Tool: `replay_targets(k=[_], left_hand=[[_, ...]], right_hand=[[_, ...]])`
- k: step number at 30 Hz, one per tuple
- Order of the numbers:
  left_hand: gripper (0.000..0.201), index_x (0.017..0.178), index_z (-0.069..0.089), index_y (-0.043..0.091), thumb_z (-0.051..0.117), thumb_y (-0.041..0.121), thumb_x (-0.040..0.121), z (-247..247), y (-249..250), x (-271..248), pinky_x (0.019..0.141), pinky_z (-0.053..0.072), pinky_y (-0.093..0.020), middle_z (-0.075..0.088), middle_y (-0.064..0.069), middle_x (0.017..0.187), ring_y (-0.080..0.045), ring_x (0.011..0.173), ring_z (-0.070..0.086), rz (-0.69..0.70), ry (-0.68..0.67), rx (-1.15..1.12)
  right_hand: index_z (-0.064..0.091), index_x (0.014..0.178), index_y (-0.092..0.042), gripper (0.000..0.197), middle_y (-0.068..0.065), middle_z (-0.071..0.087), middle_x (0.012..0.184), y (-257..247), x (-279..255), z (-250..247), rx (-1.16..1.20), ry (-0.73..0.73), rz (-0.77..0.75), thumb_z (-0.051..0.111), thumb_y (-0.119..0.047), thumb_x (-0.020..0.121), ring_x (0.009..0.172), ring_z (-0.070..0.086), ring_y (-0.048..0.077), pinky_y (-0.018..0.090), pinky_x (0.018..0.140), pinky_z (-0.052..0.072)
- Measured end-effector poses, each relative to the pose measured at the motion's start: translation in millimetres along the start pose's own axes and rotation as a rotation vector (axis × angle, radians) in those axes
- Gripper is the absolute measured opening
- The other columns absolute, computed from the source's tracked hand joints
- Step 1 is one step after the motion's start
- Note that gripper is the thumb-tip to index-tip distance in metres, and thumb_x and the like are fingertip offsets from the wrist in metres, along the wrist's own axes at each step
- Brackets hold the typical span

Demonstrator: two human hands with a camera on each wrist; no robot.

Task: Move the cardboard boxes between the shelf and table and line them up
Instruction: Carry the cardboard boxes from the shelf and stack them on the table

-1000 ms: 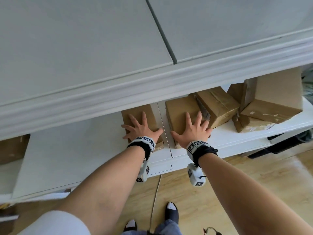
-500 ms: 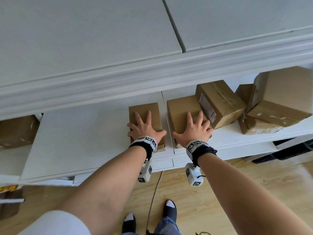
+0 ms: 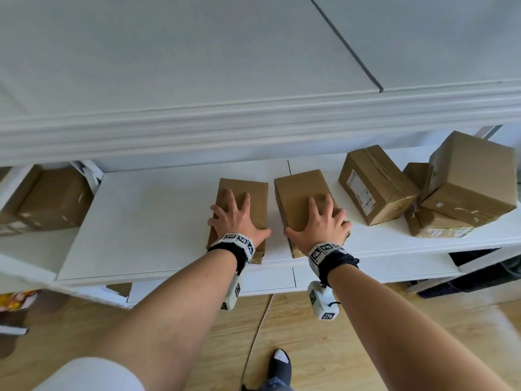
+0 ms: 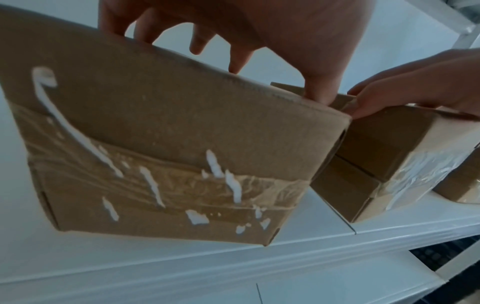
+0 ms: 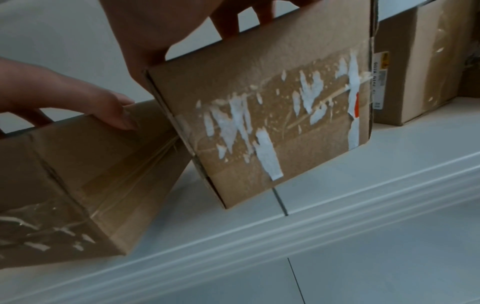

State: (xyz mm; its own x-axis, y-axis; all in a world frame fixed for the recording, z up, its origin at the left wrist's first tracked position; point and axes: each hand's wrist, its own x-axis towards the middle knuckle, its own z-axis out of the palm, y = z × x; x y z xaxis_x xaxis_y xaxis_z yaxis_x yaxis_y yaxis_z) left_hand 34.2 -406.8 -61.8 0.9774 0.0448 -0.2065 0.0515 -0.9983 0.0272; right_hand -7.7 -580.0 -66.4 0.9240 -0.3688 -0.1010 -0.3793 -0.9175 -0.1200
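Two small brown cardboard boxes lie side by side near the front of a white shelf (image 3: 146, 221). My left hand (image 3: 235, 218) lies flat on the left box (image 3: 248, 190), fingers spread, thumb at its right edge. In the same way my right hand (image 3: 320, 224) rests on the right box (image 3: 298, 184). A narrow gap separates the two boxes. The left wrist view shows the left box's taped front (image 4: 168, 144) under my left hand (image 4: 259, 30). The right wrist view shows the right box's taped front (image 5: 272, 115) below my right hand (image 5: 155, 24).
A labelled box (image 3: 375, 184) lies askew right of the pair, and beyond it a large box (image 3: 468, 179) is stacked on a flatter one (image 3: 434, 225). Another box (image 3: 48, 198) sits in the left compartment. A moulded white board (image 3: 225, 131) overhangs the shelf. Wood floor (image 3: 296, 328) below.
The view has pulled back and shows more of the shelf. Both hands stay flat on the same two boxes, which seem slightly closer together.
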Motion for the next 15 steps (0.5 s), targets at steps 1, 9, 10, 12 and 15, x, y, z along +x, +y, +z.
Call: replay_targets(k=[1,9,10,12,15], left_hand=[[0.112,0.153,0.004,0.04,0.059,0.079,0.064,-0.9,-12.1,-2.7,0.105,0.032,-0.065,-0.009,-0.004,0.163,-0.054,0.138,0.009,-0.011,0.006,-0.003],[0.111,0.153,0.005,0.039,0.059,0.078,0.064,-6.1,-119.3,-29.9,0.104,0.033,-0.064,-0.006,-0.005,0.163,-0.055,0.138,0.011,-0.067,0.04,-0.055],[0.112,0.153,0.005,0.039,0.059,0.078,0.064,-5.9,-136.3,-35.2,0.104,0.034,-0.064,-0.005,-0.005,0.163,-0.055,0.138,0.011,-0.07,0.043,-0.059],[0.112,0.154,0.004,0.038,0.059,0.078,0.065,-3.1,-173.2,-47.1,0.104,0.034,-0.063,-0.004,-0.004,0.163,-0.055,0.138,0.012,-0.073,0.045,-0.056],[0.112,0.154,0.004,0.038,0.059,0.079,0.065,4.3,-230.7,-66.7,0.104,0.034,-0.064,-0.004,-0.004,0.164,-0.055,0.138,0.012,-0.064,0.03,-0.052]], right_hand=[[0.021,0.153,-0.035,0.105,0.004,0.009,0.161,-8.6,-6.1,0.4,-0.008,0.004,-0.008,0.054,-0.08,0.064,0.134,0.024,0.043,0.049,0.101,0.03],[0.021,0.152,-0.035,0.103,0.004,0.01,0.16,-100.6,-68.3,7.2,-0.039,0.048,-0.078,0.053,-0.079,0.065,0.133,0.024,0.042,0.05,0.101,0.028],[0.021,0.152,-0.035,0.103,0.004,0.01,0.161,-114.3,-78.7,9.7,-0.04,0.05,-0.085,0.053,-0.079,0.065,0.134,0.023,0.043,0.051,0.102,0.027],[0.021,0.152,-0.035,0.103,0.004,0.01,0.161,-141.9,-101.9,17.3,-0.037,0.055,-0.089,0.053,-0.08,0.065,0.134,0.023,0.043,0.051,0.103,0.027],[0.022,0.152,-0.034,0.102,0.004,0.011,0.16,-182.4,-142.5,32.5,-0.033,0.052,-0.086,0.052,-0.079,0.065,0.133,0.024,0.043,0.052,0.103,0.028]])
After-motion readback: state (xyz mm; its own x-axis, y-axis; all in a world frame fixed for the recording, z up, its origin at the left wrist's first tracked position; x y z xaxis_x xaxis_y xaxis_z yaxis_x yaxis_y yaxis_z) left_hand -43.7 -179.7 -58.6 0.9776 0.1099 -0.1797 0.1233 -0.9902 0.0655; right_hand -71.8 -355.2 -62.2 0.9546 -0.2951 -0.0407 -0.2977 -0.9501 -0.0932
